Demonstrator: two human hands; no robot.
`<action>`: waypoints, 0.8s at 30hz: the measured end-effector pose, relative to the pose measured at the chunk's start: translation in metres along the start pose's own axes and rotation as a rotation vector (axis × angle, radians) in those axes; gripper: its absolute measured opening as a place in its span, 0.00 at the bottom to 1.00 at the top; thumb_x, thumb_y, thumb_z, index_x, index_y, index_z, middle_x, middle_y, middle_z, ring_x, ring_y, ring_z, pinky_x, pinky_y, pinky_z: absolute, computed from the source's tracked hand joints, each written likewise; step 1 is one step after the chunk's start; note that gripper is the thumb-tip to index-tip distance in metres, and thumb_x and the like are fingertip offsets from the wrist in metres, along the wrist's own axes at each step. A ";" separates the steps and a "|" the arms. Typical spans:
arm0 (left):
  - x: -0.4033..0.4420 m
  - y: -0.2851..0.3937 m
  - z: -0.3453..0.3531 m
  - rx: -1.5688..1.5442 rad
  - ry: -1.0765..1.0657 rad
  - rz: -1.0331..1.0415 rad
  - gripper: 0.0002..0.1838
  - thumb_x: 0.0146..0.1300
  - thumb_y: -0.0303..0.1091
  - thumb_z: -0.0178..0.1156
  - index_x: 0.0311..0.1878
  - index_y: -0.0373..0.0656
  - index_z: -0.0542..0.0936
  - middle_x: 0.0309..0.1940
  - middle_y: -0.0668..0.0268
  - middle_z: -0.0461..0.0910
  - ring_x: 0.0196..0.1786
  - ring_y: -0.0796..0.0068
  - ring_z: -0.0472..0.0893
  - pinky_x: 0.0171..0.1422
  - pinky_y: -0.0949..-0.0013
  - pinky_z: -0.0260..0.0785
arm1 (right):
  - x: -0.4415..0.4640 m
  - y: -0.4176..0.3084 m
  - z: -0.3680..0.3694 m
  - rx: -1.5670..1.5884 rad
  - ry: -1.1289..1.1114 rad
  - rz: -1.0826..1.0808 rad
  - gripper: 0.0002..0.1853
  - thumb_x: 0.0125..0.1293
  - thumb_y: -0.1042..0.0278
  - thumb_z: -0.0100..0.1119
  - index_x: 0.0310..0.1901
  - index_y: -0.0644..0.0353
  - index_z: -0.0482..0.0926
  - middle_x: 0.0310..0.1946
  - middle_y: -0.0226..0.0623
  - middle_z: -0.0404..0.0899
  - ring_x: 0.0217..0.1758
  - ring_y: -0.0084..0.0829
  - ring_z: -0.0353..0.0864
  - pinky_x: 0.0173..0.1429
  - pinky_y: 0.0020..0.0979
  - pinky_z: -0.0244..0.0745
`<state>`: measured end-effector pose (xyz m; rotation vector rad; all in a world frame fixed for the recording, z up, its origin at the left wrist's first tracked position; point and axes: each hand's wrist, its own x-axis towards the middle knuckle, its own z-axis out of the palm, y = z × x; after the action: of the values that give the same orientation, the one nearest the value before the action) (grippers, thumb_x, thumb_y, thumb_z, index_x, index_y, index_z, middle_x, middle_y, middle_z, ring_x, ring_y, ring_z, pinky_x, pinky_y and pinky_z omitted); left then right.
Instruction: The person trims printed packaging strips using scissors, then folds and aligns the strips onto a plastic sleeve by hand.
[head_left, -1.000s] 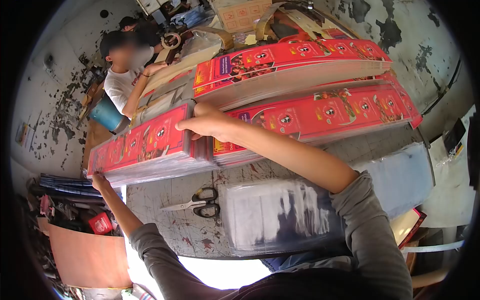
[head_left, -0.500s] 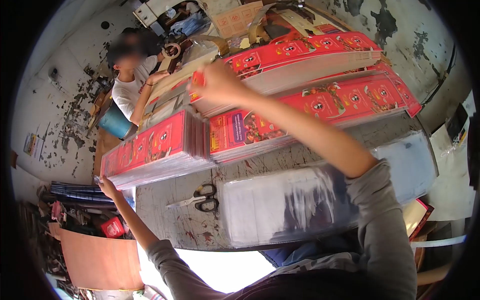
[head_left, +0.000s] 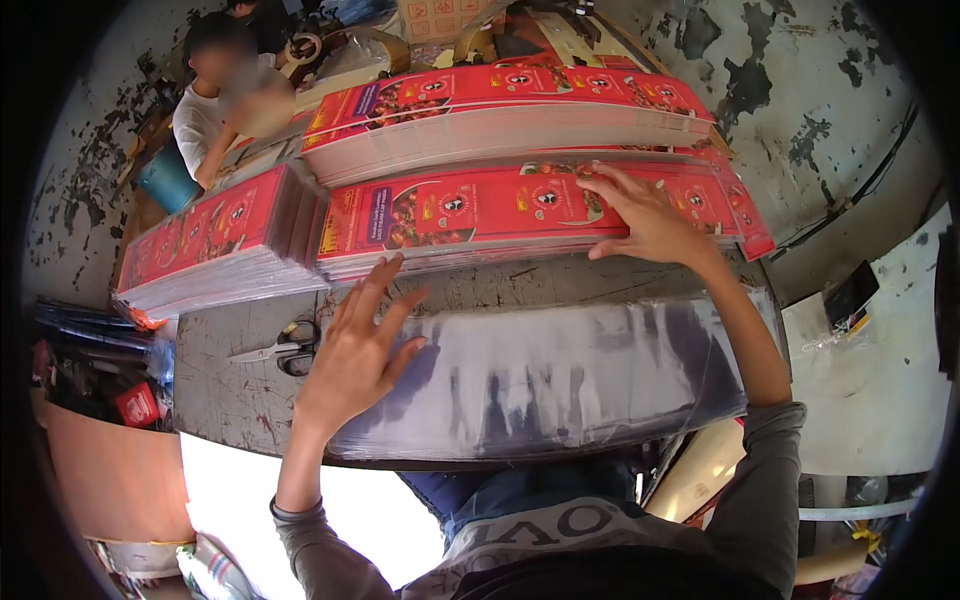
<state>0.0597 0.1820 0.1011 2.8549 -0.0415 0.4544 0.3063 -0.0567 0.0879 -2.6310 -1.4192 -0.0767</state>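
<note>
My left hand (head_left: pixel 358 348) hovers, fingers spread and holding nothing, above the left end of a pile of clear plastic sleeves (head_left: pixel 540 385). My right hand (head_left: pixel 648 215) is over the front stack of red printed sheets (head_left: pixel 450 212), its thumb and fingers apart. Whether those fingertips touch the top sheet I cannot tell. To the left stands another stack of red sheets (head_left: pixel 215 235), whose layered edges look plastic-wrapped. Behind the front stack lies a long, taller stack of red sheets (head_left: pixel 500 95). Scissors (head_left: pixel 280 352) with black handles rest beside my left hand.
The scratched grey table (head_left: pixel 235 405) ends just in front of my body. A co-worker in a white shirt (head_left: pixel 196 130) sits at the far left near a blue bucket (head_left: pixel 168 186). Cardboard (head_left: pixel 440 20) and tape rolls are at the back.
My left hand has left the left stack's corner and moved right over the plastic sleeves. My right hand has come down and right from the back stack to the front one. The view has shifted.
</note>
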 end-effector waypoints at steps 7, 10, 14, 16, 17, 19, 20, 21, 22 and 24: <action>0.036 -0.013 0.023 -0.179 -0.095 -0.028 0.21 0.53 0.27 0.57 0.52 0.43 0.68 0.55 0.57 0.64 0.55 0.51 0.68 0.54 0.56 0.65 | 0.011 0.036 0.026 -0.105 0.068 -0.161 0.42 0.46 0.33 0.52 0.63 0.39 0.55 0.67 0.33 0.44 0.69 0.40 0.46 0.65 0.57 0.44; 0.039 -0.021 0.031 -0.135 -0.024 -0.022 0.19 0.52 0.26 0.57 0.50 0.43 0.69 0.53 0.60 0.66 0.53 0.54 0.70 0.52 0.58 0.67 | 0.010 0.033 0.024 -0.105 0.117 -0.181 0.40 0.47 0.33 0.51 0.62 0.39 0.56 0.65 0.33 0.49 0.68 0.40 0.47 0.65 0.58 0.44; 0.039 -0.024 0.038 -0.110 0.026 -0.050 0.19 0.51 0.25 0.58 0.48 0.44 0.70 0.52 0.61 0.67 0.52 0.55 0.71 0.52 0.59 0.68 | 0.032 0.028 -0.008 -0.012 0.168 -0.191 0.34 0.53 0.46 0.55 0.60 0.50 0.60 0.62 0.38 0.55 0.65 0.42 0.54 0.65 0.47 0.49; 0.038 -0.023 0.039 -0.099 0.048 -0.034 0.20 0.50 0.25 0.58 0.48 0.45 0.70 0.52 0.62 0.67 0.51 0.55 0.71 0.52 0.59 0.67 | 0.062 0.039 -0.015 0.088 0.416 -0.234 0.28 0.57 0.52 0.54 0.56 0.56 0.64 0.59 0.40 0.59 0.60 0.44 0.62 0.62 0.40 0.57; 0.037 -0.024 0.040 -0.094 0.048 -0.034 0.20 0.50 0.25 0.58 0.48 0.45 0.70 0.52 0.62 0.67 0.51 0.55 0.71 0.52 0.59 0.67 | 0.076 0.043 -0.017 0.091 0.419 -0.236 0.28 0.57 0.52 0.54 0.56 0.56 0.64 0.59 0.40 0.59 0.60 0.44 0.62 0.62 0.40 0.57; 0.037 -0.027 0.039 -0.085 0.063 -0.021 0.20 0.49 0.25 0.59 0.48 0.45 0.70 0.53 0.62 0.67 0.51 0.56 0.72 0.52 0.60 0.67 | 0.101 0.049 -0.020 -0.023 0.526 -0.165 0.27 0.57 0.53 0.55 0.56 0.57 0.65 0.59 0.41 0.59 0.59 0.45 0.63 0.60 0.41 0.60; 0.037 -0.028 0.039 -0.079 0.064 -0.024 0.20 0.49 0.25 0.59 0.48 0.45 0.70 0.53 0.62 0.67 0.51 0.56 0.72 0.52 0.60 0.67 | 0.111 0.051 -0.017 -0.060 0.609 -0.177 0.26 0.57 0.54 0.56 0.55 0.56 0.66 0.56 0.41 0.64 0.57 0.43 0.65 0.59 0.42 0.61; 0.036 -0.030 0.039 -0.075 0.059 -0.020 0.20 0.49 0.26 0.59 0.48 0.45 0.70 0.53 0.62 0.67 0.52 0.56 0.71 0.52 0.59 0.66 | 0.117 0.053 -0.011 -0.056 0.608 -0.182 0.26 0.57 0.54 0.56 0.55 0.56 0.66 0.56 0.41 0.64 0.57 0.43 0.65 0.59 0.42 0.61; 0.036 -0.031 0.040 -0.072 0.056 -0.017 0.20 0.49 0.26 0.60 0.48 0.44 0.70 0.53 0.62 0.67 0.52 0.56 0.71 0.53 0.59 0.66 | 0.122 0.056 -0.004 -0.091 0.606 -0.201 0.24 0.56 0.52 0.55 0.52 0.57 0.68 0.53 0.39 0.67 0.55 0.42 0.67 0.57 0.40 0.63; 0.035 -0.027 0.038 -0.050 0.059 -0.020 0.20 0.49 0.26 0.60 0.48 0.44 0.71 0.53 0.62 0.67 0.53 0.56 0.71 0.54 0.59 0.65 | 0.124 0.052 -0.002 -0.126 0.600 -0.223 0.23 0.56 0.51 0.55 0.48 0.57 0.71 0.50 0.38 0.70 0.52 0.42 0.69 0.54 0.38 0.65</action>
<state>0.1059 0.1995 0.0704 2.7887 -0.0138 0.5258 0.4183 0.0170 0.0989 -2.2259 -1.4918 -0.9176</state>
